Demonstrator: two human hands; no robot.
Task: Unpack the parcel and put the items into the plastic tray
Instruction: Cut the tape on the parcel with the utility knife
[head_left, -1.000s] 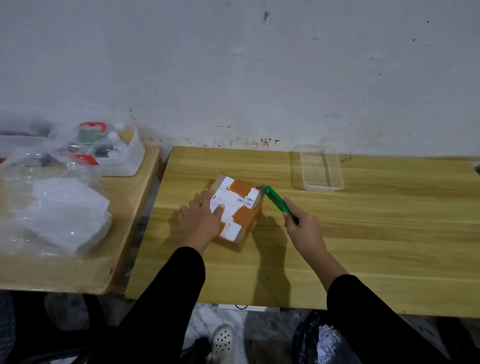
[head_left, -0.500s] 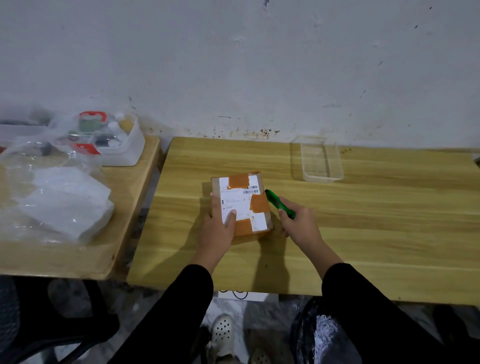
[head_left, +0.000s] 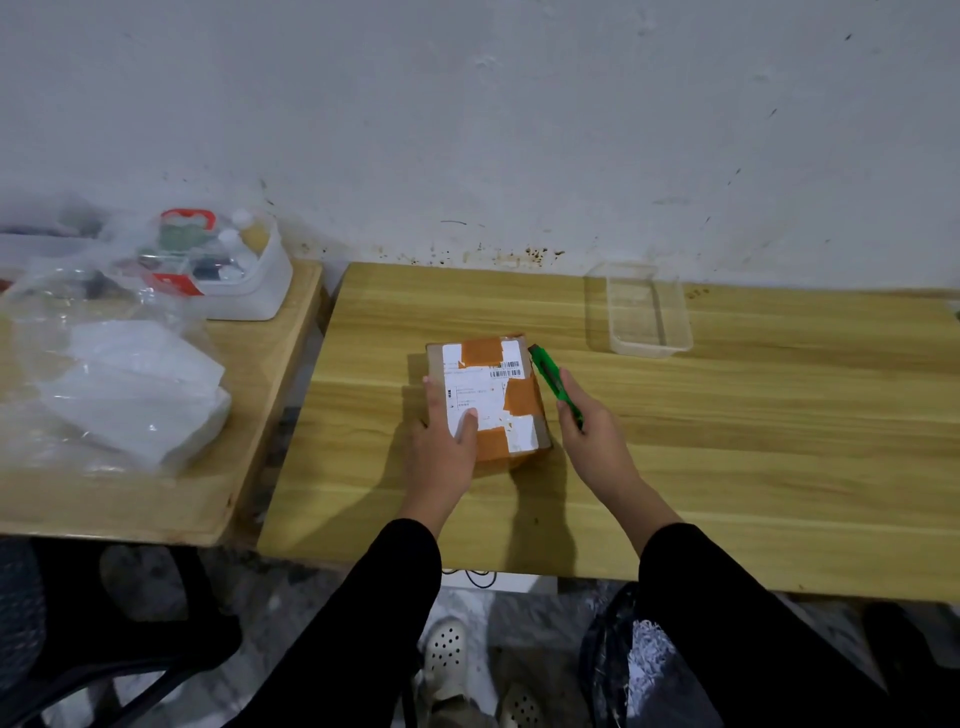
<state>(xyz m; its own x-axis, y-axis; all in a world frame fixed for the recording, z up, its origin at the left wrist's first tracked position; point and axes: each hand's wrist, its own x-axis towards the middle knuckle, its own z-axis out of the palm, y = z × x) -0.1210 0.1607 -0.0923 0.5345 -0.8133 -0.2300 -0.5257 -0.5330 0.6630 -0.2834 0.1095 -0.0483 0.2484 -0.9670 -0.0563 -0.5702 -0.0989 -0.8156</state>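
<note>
**Hands steady a taped parcel while a green cutter meets its far corner**

A view from a head-worn camera looks down at a light wooden table (head_left: 727, 467) set against a scuffed white wall. A small cardboard parcel (head_left: 488, 397) lies flat near the table's middle, sealed with orange tape and covered by a white shipping label with barcodes.

The left hand (head_left: 444, 447) rests on the parcel's near left corner, the thumb lying on the label and the fingers wrapped along the left side, pressing it down rather than lifting it.

The right hand (head_left: 592, 436) is closed around the handle of a green utility knife (head_left: 553, 382). The knife slants away from the person, running just beside the parcel's right edge, with its tip at the far right corner. Whether a blade is out cannot be made out.

A clear plastic tray (head_left: 647, 312) sits near the wall, to the right of the parcel and apart from it, with nothing in it.

On a second wooden table (head_left: 156, 499) to the left lie clear plastic bags of white material (head_left: 140, 389) and a white container (head_left: 234, 270) of small mixed items. Black sleeves cover both forearms.
</note>
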